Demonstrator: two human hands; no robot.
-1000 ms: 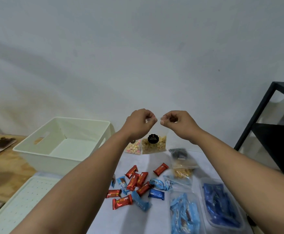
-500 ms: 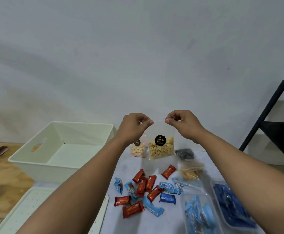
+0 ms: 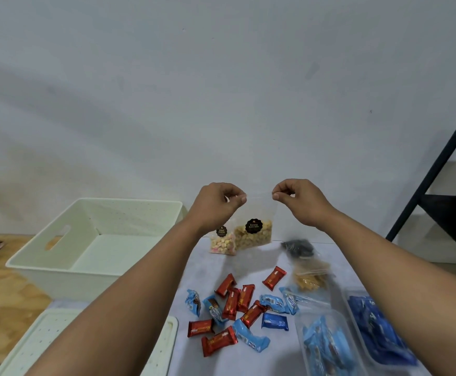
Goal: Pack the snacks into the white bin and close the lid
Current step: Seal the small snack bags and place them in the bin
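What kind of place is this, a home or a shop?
Probably a home or a plain workroom, not a shop: a bare white wall, a plywood surface under the white bin, a black metal shelf, and snacks loose on the table.

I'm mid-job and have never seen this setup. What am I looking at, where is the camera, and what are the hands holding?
No machine here: a person's two bare hands, filmed by one wide-angle camera worn on the head, looking forward and down. The left hand and right hand each pinch a top corner of a clear bag of yellowish snacks, held up above the table. To the left sits the open white bin, which looks empty, with its lid lying in front of it. On the table lie red bars, blue packets and other clear bags.
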